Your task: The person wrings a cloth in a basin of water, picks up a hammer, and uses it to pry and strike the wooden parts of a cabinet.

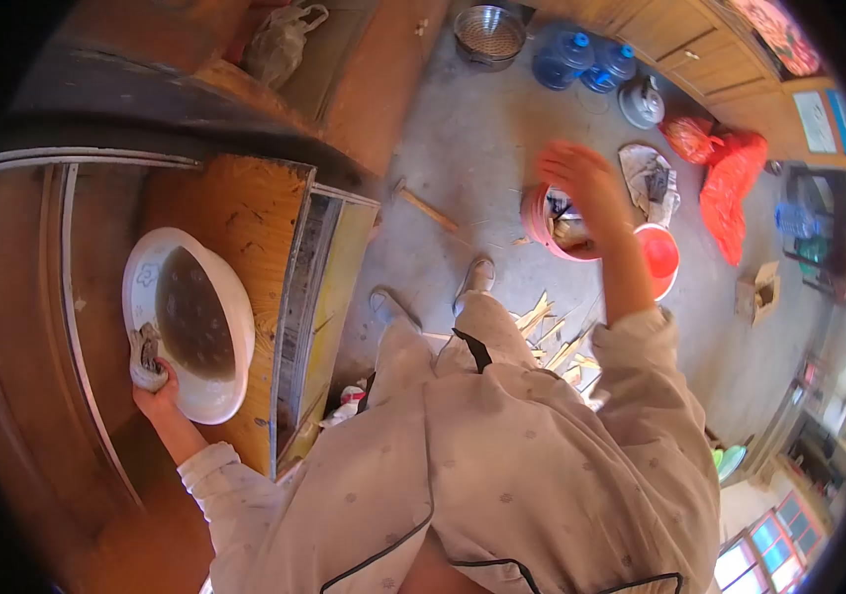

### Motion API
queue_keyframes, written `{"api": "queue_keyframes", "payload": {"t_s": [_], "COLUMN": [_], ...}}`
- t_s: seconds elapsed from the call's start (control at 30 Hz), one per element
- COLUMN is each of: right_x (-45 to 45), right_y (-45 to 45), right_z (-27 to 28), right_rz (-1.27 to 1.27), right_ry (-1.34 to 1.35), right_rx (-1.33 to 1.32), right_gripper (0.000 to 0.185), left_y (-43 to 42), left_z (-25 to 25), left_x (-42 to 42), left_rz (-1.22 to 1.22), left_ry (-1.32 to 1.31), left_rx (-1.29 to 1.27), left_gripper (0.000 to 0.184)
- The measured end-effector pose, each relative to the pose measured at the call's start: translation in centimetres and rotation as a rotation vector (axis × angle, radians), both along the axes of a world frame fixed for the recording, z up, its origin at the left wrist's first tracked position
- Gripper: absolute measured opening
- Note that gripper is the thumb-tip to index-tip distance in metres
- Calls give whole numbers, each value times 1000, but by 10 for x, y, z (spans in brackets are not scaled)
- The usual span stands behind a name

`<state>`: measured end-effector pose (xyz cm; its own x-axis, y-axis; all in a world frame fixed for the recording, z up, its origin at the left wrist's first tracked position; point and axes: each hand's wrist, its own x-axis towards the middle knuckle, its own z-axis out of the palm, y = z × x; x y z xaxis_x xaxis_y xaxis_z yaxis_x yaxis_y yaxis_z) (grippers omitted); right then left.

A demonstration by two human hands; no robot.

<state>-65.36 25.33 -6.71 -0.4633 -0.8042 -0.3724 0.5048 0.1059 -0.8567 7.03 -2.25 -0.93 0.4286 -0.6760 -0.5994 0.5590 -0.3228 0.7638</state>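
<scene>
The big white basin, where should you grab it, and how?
Probably take the white basin by its rim, with hands on opposite sides, coming from outside: it's wide and round, and the murky water inside could spill if it tips.

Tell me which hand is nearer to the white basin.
Left. The left hand grips a cloth at the edge of the white basin; the right hand is well away, near the pink bucket in view.

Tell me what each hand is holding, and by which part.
The left hand grips what looks like a bunched greyish-white cloth by its end nearest the person, at the white basin's rim. The right hand, blurred, appears to hold nothing.
</scene>
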Motion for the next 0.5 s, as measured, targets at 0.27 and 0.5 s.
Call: {"api": "queue_keyframes", "payload": {"t_s": [0.27,0.5], "right_x": [-193,-77], "right_y": [139,23], "right_z": [-198,-315], "right_rz": [-55,5], "right_ry": [1850,1044], "right_rx": [759,616], "right_gripper": [38,17], "left_y": [13,39], "left_z": [10,13], "left_x": [-47,-38], "left_rz": [3,-45], "left_ry": [-218,-395], "left_rx": [72,69], "left_gripper": [35,38]}}
